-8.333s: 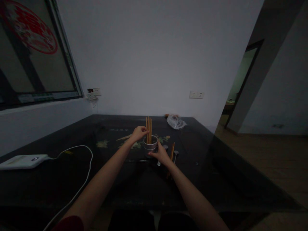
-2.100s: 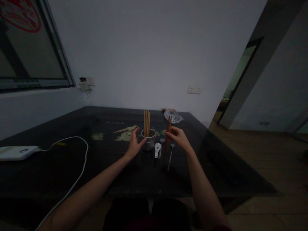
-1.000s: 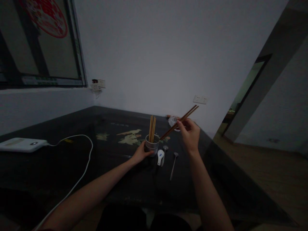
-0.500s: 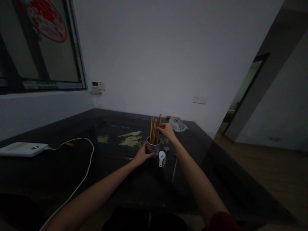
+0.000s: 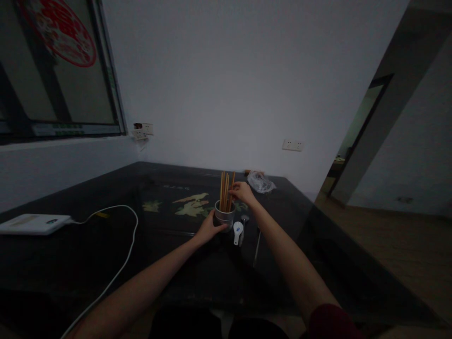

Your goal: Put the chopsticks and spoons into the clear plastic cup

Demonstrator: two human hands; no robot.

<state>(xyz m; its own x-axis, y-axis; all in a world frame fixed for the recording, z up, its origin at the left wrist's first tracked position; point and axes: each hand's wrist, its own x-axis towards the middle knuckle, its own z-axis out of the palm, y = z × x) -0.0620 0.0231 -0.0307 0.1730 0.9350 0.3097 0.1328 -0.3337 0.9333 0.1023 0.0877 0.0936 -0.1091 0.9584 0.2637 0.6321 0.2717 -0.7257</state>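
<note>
Steady the metal cup on the desk with the left hand, grip closed round its left side; with the right hand, grip pinching chopsticks inside the cup, keep upright and release only once seated. Counted: one cup, one white spoon, one metal spoon, one metal handle (far end hidden behind the right forearm). Could not tally the bunched chopsticks.

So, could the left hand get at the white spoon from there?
Probably yes: the white spoon lies close to the left hand with nothing on top of it. That hand is around the cup, though, so it would likely have to let go first.
</note>
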